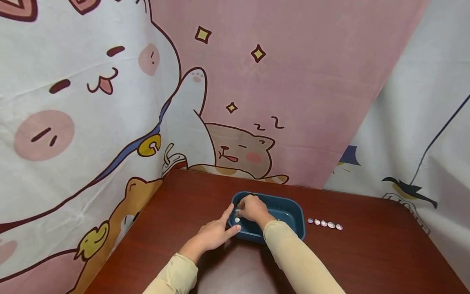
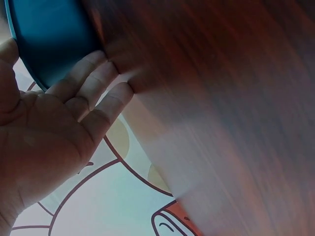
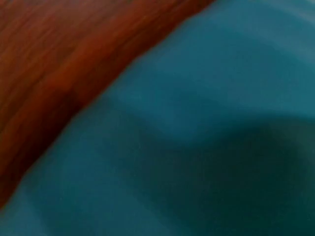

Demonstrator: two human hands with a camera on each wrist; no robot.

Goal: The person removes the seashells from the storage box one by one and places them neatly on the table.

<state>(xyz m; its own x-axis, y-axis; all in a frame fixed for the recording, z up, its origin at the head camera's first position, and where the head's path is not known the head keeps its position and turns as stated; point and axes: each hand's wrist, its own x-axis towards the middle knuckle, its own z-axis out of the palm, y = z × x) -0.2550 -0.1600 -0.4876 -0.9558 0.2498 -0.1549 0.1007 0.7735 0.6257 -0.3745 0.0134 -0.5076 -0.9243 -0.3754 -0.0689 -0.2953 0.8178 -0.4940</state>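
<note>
A dark blue plastic tub (image 1: 287, 202) sits on the table. My right hand (image 1: 253, 209) reaches down into its left part, fingers curled, and pinches a small pale shell (image 1: 238, 211) at the fingertips, partly hidden. Another white shell (image 1: 237, 220) lies in the tub just below those fingers. At the tub's near left corner, my left hand (image 1: 214, 233) rests with thumb and fingers spread against the outer side and rim. In the left wrist view its fingers are fairly straight beside the tub wall. Blue tub surface fills most of the blurred right wrist view, and the hand is not visible there.
To the right of the tub, several small pale shells (image 1: 323, 223) lie in a row on the reddish-brown wooden table (image 1: 371, 245). Cartoon-printed cloth (image 1: 312, 102) hangs behind the table and along its left and right sides.
</note>
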